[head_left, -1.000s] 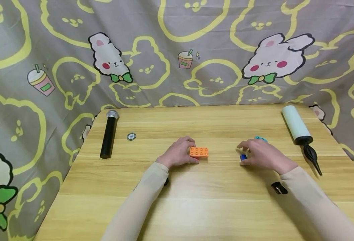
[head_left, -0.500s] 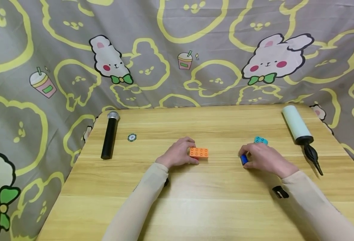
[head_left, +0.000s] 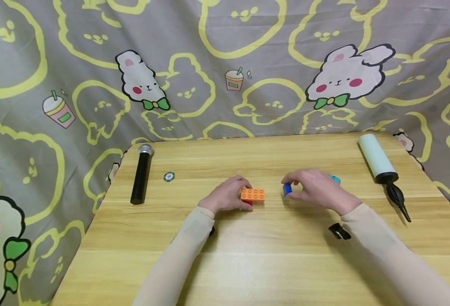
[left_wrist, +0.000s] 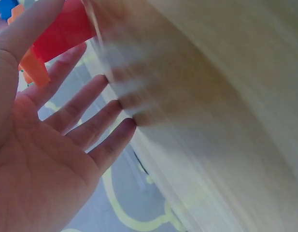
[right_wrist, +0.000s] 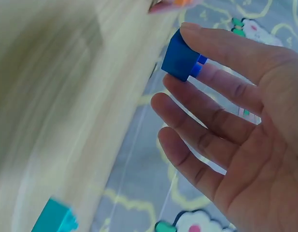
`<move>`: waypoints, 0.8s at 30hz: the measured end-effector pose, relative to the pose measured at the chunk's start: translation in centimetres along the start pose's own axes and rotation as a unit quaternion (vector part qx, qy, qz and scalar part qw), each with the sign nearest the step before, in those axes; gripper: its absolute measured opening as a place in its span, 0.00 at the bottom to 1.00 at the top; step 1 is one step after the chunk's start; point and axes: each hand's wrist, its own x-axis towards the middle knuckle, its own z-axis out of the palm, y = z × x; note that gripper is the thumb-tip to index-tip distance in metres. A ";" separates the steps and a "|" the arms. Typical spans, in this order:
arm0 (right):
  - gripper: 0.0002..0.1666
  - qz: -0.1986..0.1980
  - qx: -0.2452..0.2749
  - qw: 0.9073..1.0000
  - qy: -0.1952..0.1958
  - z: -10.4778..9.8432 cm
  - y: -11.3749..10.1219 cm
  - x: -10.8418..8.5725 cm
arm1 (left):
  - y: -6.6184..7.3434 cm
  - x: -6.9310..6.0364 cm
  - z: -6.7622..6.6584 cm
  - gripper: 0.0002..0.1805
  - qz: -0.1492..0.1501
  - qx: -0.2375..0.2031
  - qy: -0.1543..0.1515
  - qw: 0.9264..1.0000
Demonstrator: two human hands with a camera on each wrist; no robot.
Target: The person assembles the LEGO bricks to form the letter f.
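Observation:
An orange brick (head_left: 253, 194) sits on top of a red brick (head_left: 249, 204) near the middle of the table. My left hand (head_left: 227, 194) holds the red brick between thumb and index finger; in the left wrist view the red brick (left_wrist: 64, 30) shows beside the thumb. My right hand (head_left: 316, 189) pinches a small blue brick (head_left: 287, 189), held to the right of the orange one and apart from it. The right wrist view shows the blue brick (right_wrist: 181, 57) between thumb and fingers, its studs toward the palm. Behind the right hand a teal brick (head_left: 334, 178) is partly hidden.
A black microphone (head_left: 142, 174) and a round chip (head_left: 169, 176) lie on the left of the table. At the right lies a pale pump (head_left: 377, 158) with a black nozzle. A patterned cloth (head_left: 194, 76) hangs behind the table (head_left: 247, 272).
My right hand has closed on the blue brick and carried it left, toward the orange and red bricks. The left hand has stayed on the red brick.

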 end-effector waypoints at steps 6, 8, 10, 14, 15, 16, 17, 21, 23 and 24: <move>0.22 -0.022 0.011 1.000 -0.014 0.5 -2.7 2.5 | 0.0 -0.1 0.0 0.26 0.001 0.004 0.010 1.000; 0.22 -0.030 0.008 0.999 -0.011 0.9 -3.4 3.2 | 0.1 -0.1 0.1 0.25 -0.001 0.002 0.012 1.000; 0.21 -0.037 0.003 0.999 -0.006 1.3 -4.0 3.7 | 0.1 0.0 0.2 0.24 -0.002 0.000 0.013 1.000; 0.19 -0.052 -0.007 0.999 0.002 2.3 -4.9 4.6 | 0.0 0.0 0.4 0.26 -0.002 -0.004 0.015 1.000; 0.19 -0.056 -0.008 0.998 0.003 2.5 -5.1 4.8 | -0.1 0.1 0.4 0.27 -0.002 -0.008 0.017 1.000; 0.19 -0.059 -0.007 0.998 0.006 2.7 -5.2 5.0 | -0.1 0.1 0.4 0.28 -0.003 -0.010 0.019 1.000; 0.19 -0.062 -0.008 0.998 0.009 2.9 -5.4 5.1 | -0.1 0.0 0.4 0.29 -0.003 -0.012 0.020 1.000; 0.18 -0.067 -0.012 0.998 0.018 3.3 -5.7 5.5 | -0.3 0.0 0.4 0.34 0.000 -0.023 0.026 0.999; 0.18 -0.065 -0.015 0.998 0.019 3.4 -5.8 5.6 | -0.3 -0.1 0.4 0.35 0.001 -0.023 0.026 0.999; 0.18 -0.064 -0.016 0.998 0.018 3.4 -5.8 5.7 | -0.3 -0.1 0.4 0.36 0.001 -0.023 0.027 0.999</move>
